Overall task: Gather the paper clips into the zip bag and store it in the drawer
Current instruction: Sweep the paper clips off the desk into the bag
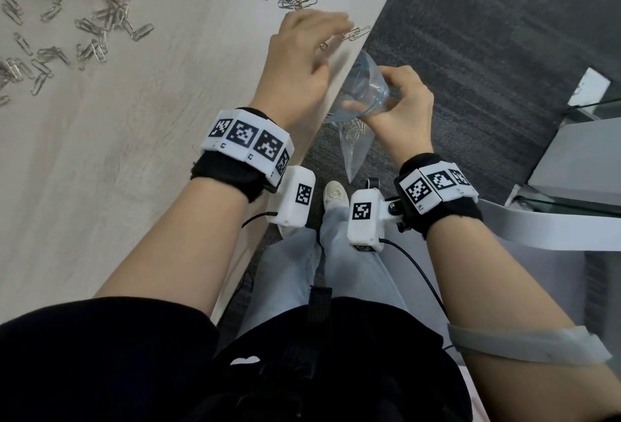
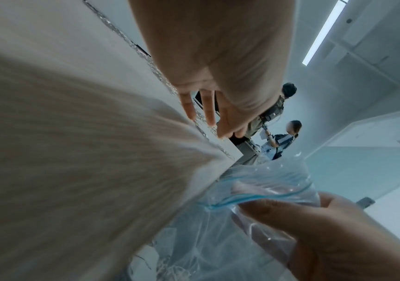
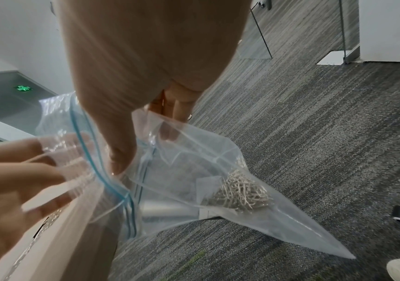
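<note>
Silver paper clips (image 1: pixel 111 18) lie scattered over the pale wooden table (image 1: pixel 151 152), most of them toward its far side. My left hand (image 1: pixel 312 45) hovers at the table's right edge with relaxed, nearly straight fingers (image 2: pixel 208 114), just over a few clips (image 1: pixel 358 33) at the rim. Below that edge my right hand (image 1: pixel 400 102) grips the mouth of the clear zip bag (image 3: pixel 194 171), holding it wide. The bag has a blue seal line and hangs over the floor. A heap of clips (image 3: pixel 242 192) sits in its lower corner.
Dark grey carpet (image 1: pixel 470 35) lies to the right of the table. A glass panel and pale furniture (image 1: pixel 571 159) stand at the far right. My legs and a white shoe (image 1: pixel 334 194) are below the bag. Two people (image 2: pixel 283 133) stand far off.
</note>
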Available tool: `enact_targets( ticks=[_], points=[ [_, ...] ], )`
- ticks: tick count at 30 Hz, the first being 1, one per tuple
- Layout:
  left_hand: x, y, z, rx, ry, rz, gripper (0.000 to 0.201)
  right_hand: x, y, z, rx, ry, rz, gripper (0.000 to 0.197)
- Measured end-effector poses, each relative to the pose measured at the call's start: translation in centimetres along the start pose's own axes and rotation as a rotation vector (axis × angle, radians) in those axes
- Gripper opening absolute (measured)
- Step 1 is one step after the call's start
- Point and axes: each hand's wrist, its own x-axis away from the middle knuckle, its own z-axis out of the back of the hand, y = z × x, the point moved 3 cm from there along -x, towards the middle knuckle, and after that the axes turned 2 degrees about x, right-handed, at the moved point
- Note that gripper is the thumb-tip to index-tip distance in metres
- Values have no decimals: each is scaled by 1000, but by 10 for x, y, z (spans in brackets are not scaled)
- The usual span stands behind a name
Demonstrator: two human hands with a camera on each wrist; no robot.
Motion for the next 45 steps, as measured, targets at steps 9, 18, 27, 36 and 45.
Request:
enact_targets(
  ticks=[9, 18, 27, 36, 45],
  points=[
    [-4, -7, -11, -387, -393, -120, 60, -4, -1, -1, 17, 5, 11, 39],
    [5, -10, 0, -196, -390, -67, 59, -2, -6, 0, 26, -2, 30, 43],
    [16, -3, -1, 63, -352, 79, 53, 0, -7, -1, 46, 6, 32, 38],
    [-3, -3, 36, -8, -67, 169, 49, -9, -7, 5, 34, 16, 24, 38],
    [-24, -23, 26, -391, -204, 343, 128, -21, -7, 8, 45, -47, -8, 33]
  ],
)
